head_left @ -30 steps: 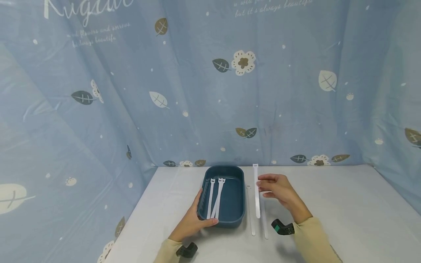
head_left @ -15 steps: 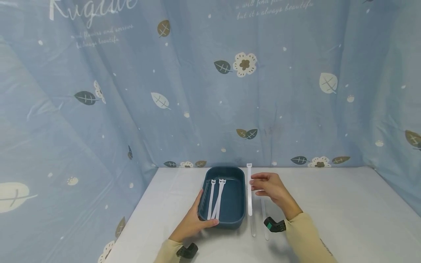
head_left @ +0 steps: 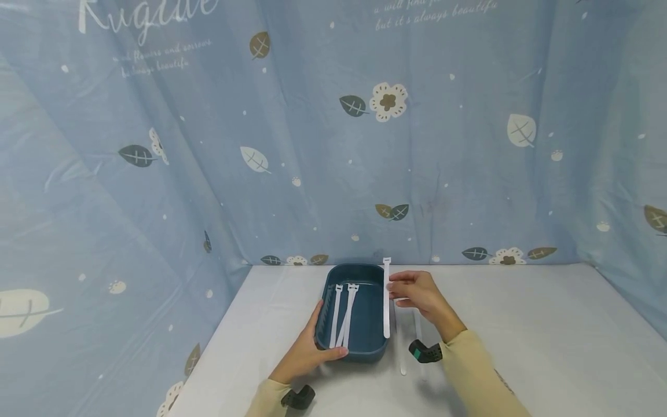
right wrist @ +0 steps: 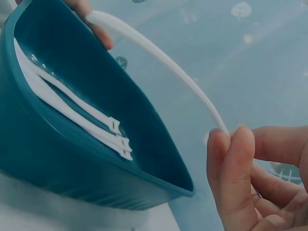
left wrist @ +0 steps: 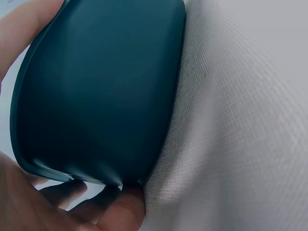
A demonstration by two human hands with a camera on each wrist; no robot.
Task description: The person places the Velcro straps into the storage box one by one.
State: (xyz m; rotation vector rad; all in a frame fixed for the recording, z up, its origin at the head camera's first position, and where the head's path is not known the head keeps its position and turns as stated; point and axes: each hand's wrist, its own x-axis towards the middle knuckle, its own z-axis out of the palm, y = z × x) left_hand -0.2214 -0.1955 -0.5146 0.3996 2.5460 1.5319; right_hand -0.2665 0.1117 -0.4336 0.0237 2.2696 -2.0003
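Observation:
A dark teal plastic bin (head_left: 370, 327) stands on the table, with several white hook-and-loop cable ties (head_left: 336, 315) lying lengthwise in its left half. My left hand (head_left: 304, 353) grips the bin's near left corner; the left wrist view shows fingers (left wrist: 127, 207) curled against the bin's side. Between thumb and fingertips, my right hand (head_left: 421, 294) pinches another white cable tie (head_left: 387, 301). This tie hangs above the bin's right rim, slotted head pointing away. In the right wrist view the held tie (right wrist: 168, 62) bows in a curve.
On the white table (head_left: 521, 324), two more cable ties (head_left: 403, 364) lie right of the bin, partly hidden by my right hand and forearm. A blue printed curtain (head_left: 312, 145) hangs behind and at the sides.
My right hand has moved left with the pinched cable tie, from beside the bin to over its right rim. The left hand and bin have stayed in place.

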